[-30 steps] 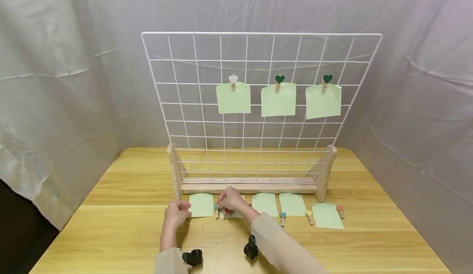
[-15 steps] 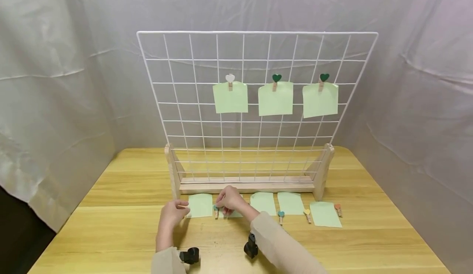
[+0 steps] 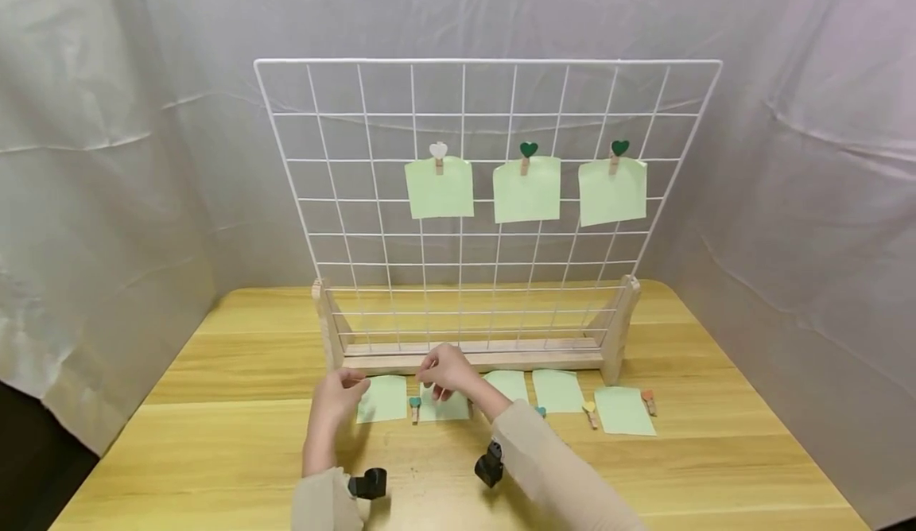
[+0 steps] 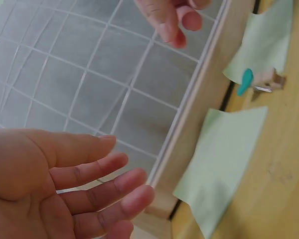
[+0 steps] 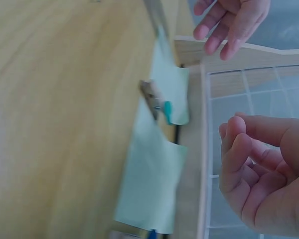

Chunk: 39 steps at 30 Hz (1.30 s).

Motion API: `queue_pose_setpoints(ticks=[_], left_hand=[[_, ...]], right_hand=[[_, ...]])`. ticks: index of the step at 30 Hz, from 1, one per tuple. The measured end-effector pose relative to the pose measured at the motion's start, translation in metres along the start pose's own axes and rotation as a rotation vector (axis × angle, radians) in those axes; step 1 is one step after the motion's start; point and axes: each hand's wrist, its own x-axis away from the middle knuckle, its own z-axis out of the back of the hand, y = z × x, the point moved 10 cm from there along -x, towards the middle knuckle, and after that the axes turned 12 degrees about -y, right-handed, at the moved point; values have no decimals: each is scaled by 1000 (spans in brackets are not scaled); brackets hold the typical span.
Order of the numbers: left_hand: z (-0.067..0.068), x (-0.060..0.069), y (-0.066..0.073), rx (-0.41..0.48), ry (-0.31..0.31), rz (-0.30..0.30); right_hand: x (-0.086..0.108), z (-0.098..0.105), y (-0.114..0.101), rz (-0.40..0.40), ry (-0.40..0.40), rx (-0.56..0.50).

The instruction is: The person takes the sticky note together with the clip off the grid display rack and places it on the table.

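My left hand (image 3: 336, 400) hovers above the left edge of the leftmost green paper sheet (image 3: 385, 401). In the left wrist view its fingers are relaxed and hold nothing. My right hand (image 3: 448, 370) is above the second green sheet (image 3: 445, 408), in front of the stand's base. Its fingers are loosely curled, thumb close to index, with nothing visible between them in the right wrist view. Between those two sheets lies a wooden clothespin (image 3: 415, 410) with a teal heart, untouched.
A white wire grid (image 3: 463, 234) stands on a wooden base (image 3: 587, 358). Three green sheets (image 3: 526, 197) hang there from heart clothespins. More sheets (image 3: 625, 412) lie in the row at right, with yellow (image 3: 590, 414) and orange (image 3: 649, 402) heart clothespins. Grey cloth surrounds the table.
My right hand has lifted up and away from the teal clothespin and the second sheet. The left hand has risen slightly off the first sheet. The whole head view has shifted a little.
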Motion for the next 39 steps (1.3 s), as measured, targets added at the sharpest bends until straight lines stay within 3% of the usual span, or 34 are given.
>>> queue_pose_setpoints(ticks=[6, 14, 28, 39], left_hand=[[4, -6, 23, -26, 30, -72], [16, -16, 70, -38, 80, -205], [28, -21, 127, -54, 129, -308], [35, -24, 164, 0, 153, -387]], right_hand=[[6, 12, -14, 33, -17, 5], [21, 47, -55, 123, 21, 64], [46, 98, -114, 236, 121, 135], [73, 129, -165, 317, 177, 169]])
